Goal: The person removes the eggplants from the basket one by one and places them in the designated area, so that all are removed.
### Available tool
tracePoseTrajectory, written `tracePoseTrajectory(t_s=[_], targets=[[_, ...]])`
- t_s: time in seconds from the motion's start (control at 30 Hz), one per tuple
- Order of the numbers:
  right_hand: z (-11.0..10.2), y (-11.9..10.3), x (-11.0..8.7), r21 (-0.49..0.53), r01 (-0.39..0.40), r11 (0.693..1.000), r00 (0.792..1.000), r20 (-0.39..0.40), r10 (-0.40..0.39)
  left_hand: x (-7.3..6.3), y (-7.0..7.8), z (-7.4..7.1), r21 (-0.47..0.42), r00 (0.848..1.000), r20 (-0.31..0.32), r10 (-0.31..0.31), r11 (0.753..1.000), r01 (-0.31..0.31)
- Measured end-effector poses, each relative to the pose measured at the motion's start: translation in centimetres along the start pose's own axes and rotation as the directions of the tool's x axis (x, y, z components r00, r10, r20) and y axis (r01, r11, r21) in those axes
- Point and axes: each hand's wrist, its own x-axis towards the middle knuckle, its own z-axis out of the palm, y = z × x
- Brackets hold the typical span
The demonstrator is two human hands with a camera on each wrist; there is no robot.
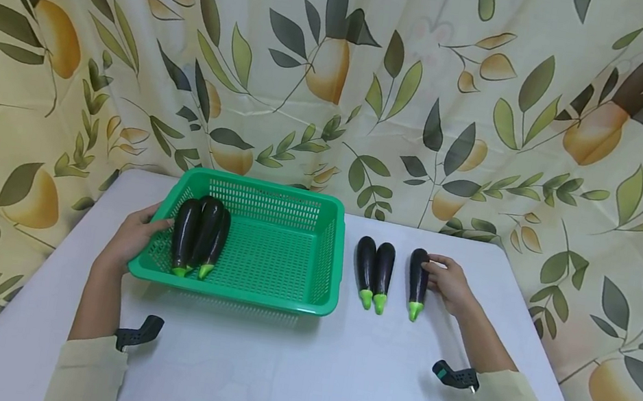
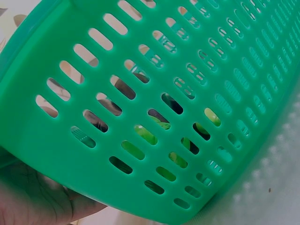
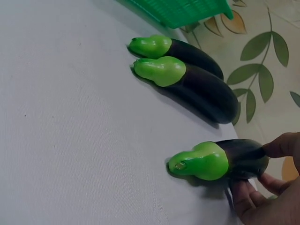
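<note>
A patterned curtain [image 1: 375,91] around a white-covered table [image 1: 289,376] marks a draped workspace, room type unclear.

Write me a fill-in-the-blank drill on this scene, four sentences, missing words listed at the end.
1. The left hand holds a basket whose colour is ____.
2. Of the eggplants outside the basket, the right hand holds the one that is ____ from it.
3. Counting that held one, the eggplants outside the basket number ____.
4. Their green ends point ____ the person, not away.

Missing words: green; farthest; three; toward.
</note>
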Motion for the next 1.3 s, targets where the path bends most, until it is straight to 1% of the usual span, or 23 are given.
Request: tracePoseTrajectory(t_s=[0.2,0.43,0.67,1.17,1.3], targets=[[0.8,-0.3,0.1,-0.053,0.0,0.999,1.0,0.002,0.0,-0.1,0.0,0.0,-0.009,1.0,0.005,-0.002,1.0,0.002],[1.6,-0.7,0.0,-0.084,0.015,0.996,1.0,-0.008,-0.015,-0.1,0.1,0.0,-0.003,1.0,0.002,0.001,1.0,-0.001],[2.1,-0.8,0.0,-0.082,0.038,0.996,0.999,-0.001,-0.038,-0.1,0.1,0.0,0.016,1.0,-0.009,-0.005,1.0,0.005],[2.8,-0.9,-0.1,-0.109,0.033,0.993,0.999,0.0,-0.034,0.0,0.0,0.1,0.026,1.0,-0.01,0.013,1.0,-0.013],[2.8,-0.9,-0.1,-0.114,0.036,0.993,0.999,0.0,-0.036,0.0,0.0,0.0,0.022,1.0,-0.009,0.009,1.0,-0.009]])
